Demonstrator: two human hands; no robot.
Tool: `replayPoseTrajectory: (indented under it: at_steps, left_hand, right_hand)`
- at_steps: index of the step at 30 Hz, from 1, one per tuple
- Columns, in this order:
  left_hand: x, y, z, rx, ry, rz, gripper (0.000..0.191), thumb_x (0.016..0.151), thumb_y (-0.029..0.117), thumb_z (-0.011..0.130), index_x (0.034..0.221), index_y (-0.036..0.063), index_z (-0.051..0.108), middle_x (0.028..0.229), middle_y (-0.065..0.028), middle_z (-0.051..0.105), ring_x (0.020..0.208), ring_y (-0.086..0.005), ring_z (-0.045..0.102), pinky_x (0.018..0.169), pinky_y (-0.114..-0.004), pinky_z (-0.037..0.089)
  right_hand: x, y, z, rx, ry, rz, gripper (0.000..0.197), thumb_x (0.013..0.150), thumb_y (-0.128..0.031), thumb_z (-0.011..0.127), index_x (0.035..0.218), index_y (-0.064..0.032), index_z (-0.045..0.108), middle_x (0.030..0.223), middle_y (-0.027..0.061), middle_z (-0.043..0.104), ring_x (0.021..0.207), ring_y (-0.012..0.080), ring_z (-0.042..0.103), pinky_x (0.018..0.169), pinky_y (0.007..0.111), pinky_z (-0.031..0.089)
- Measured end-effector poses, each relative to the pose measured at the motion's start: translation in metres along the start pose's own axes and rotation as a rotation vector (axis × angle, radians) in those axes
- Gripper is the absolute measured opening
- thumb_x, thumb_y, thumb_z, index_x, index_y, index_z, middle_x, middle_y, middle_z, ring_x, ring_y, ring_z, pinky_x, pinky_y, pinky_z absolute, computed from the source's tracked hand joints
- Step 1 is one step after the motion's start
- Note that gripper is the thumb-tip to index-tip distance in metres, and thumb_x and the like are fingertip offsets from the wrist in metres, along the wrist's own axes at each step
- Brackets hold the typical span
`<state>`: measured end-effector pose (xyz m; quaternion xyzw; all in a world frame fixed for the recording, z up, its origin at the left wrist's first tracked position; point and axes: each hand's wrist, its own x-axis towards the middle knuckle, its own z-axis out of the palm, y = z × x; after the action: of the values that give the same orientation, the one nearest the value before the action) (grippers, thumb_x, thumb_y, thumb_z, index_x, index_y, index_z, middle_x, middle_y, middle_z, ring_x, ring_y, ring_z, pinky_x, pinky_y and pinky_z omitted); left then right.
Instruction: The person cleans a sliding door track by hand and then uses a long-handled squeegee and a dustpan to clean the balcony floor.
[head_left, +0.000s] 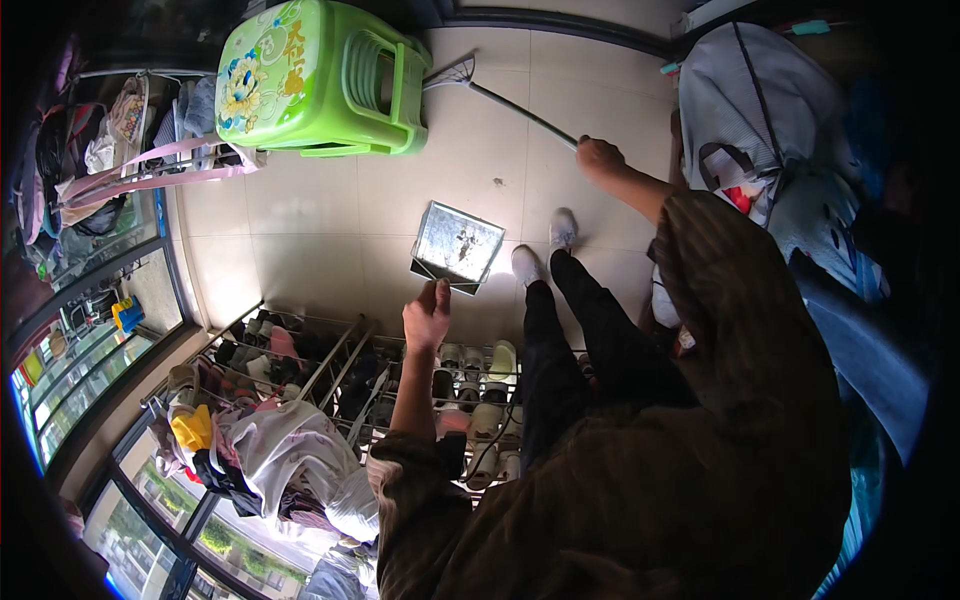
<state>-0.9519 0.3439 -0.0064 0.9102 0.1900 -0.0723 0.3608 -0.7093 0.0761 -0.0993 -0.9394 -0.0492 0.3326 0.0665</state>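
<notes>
My left hand (426, 315) is closed around the handle end of a metal dustpan (442, 236), whose pan rests on the tiled floor in front of my shoes. Dark debris (468, 241) lies in the pan. In my right hand (600, 159) is the upper end of a long-handled broom (525, 114). Its fan-shaped head reaches the floor beside a stack of green plastic stools (322, 82), which partly hides it. Between broom and dustpan, a small clump of dirt (499, 181) sits on the tiles.
Wire racks full of shoes (472, 390) stand close by my left arm. Clothes (292, 450) hang or lie near the windows at lower left. More laundry with pink straps (142, 169) is at far left. Large grey bags (757, 97) crowd the right side.
</notes>
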Motion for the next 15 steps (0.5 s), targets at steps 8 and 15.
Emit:
replayPoseTrajectory:
  at_steps: [8, 15]
  left_hand:
    - [-0.006, -0.006, -0.001, -0.016, -0.015, -0.003, 0.032, 0.084, 0.031, 0.043, 0.073, 0.0034, 0.056, 0.06, -0.0163, 0.053, 0.056, -0.0354, 0.051, 0.05, -0.038, 0.042]
    - [0.007, 0.005, -0.004, 0.022, -0.078, -0.078, 0.034, 0.083, 0.036, 0.042, 0.073, 0.0063, 0.055, 0.063, -0.018, 0.054, 0.062, -0.038, 0.052, 0.053, -0.041, 0.042]
  right_hand:
    - [-0.017, 0.035, 0.04, -0.328, 0.083, -0.123, 0.007, 0.073, -0.006, 0.05, 0.077, -0.0014, 0.052, 0.071, 0.0149, 0.06, 0.068, 0.025, 0.061, 0.055, 0.032, 0.051]
    - [-0.112, 0.152, 0.048, -0.527, 0.07, -0.139, 0.007, 0.075, -0.01, 0.048, 0.076, -0.0033, 0.051, 0.065, 0.0149, 0.059, 0.06, 0.0257, 0.061, 0.05, 0.034, 0.05]
